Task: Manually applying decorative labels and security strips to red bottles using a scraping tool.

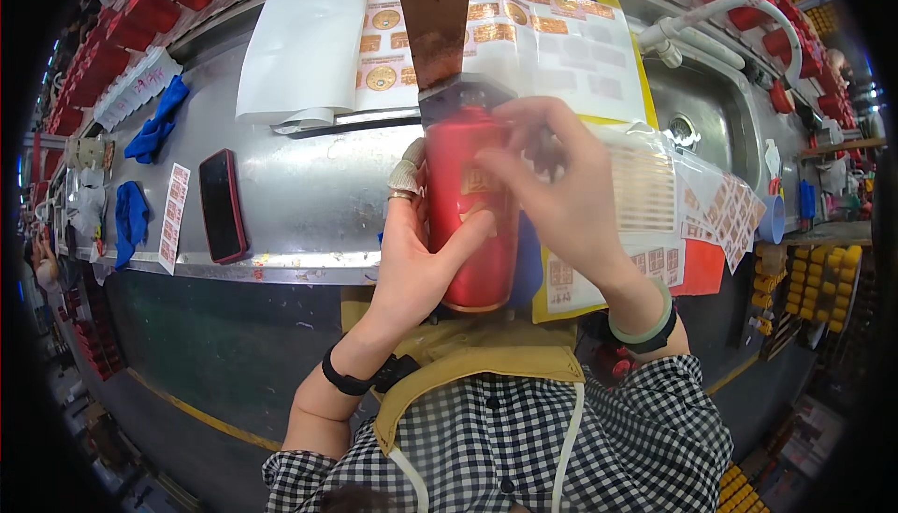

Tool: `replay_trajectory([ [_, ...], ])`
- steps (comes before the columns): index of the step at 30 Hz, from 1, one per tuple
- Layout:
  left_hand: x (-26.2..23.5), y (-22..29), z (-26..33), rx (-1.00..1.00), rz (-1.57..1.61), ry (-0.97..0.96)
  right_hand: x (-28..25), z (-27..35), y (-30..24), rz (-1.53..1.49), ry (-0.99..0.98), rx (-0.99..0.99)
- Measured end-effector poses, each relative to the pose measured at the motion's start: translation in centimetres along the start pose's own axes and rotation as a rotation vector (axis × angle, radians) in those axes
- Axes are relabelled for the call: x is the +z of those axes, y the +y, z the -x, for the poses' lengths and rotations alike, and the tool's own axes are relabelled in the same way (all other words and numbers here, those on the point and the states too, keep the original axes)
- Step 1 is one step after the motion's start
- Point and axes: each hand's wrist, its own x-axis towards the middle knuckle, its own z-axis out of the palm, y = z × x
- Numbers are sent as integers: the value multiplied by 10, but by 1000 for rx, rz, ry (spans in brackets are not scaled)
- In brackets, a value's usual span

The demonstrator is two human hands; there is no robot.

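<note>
A glossy red bottle (470,274) with a small gold emblem (477,179) on its side lies tilted in front of me, its neck pointing away. My left hand (416,251) grips it from the left, thumb across the lower front; one of its fingers wears a whitish cloth cover (404,176). Over the bottle's upper right side is my right hand (566,172), somewhat blurred, with thumb and forefinger apart by the emblem and shoulder. Nothing shows between those fingers. At the bottle's neck end stands a dark bracket (458,94) on a brown upright post (432,17).
Decal sheets (496,31) cover the steel bench (309,162) beyond the bottle, with more sheets at right. A phone (223,204), a decal strip (174,218) and blue cloths (157,122) lie left. At right is a sink (711,106) with a curved white pipe (758,8).
</note>
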Motion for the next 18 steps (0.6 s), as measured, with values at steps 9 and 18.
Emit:
replay_trajectory([
  [9, -7, 10, -26, 8, 37, 20, -6, 17, 6, -382, 9, 335],
  [18, -5, 10, -28, 0, 95, 23, 4, 21, 10, -566, 15, 490],
])
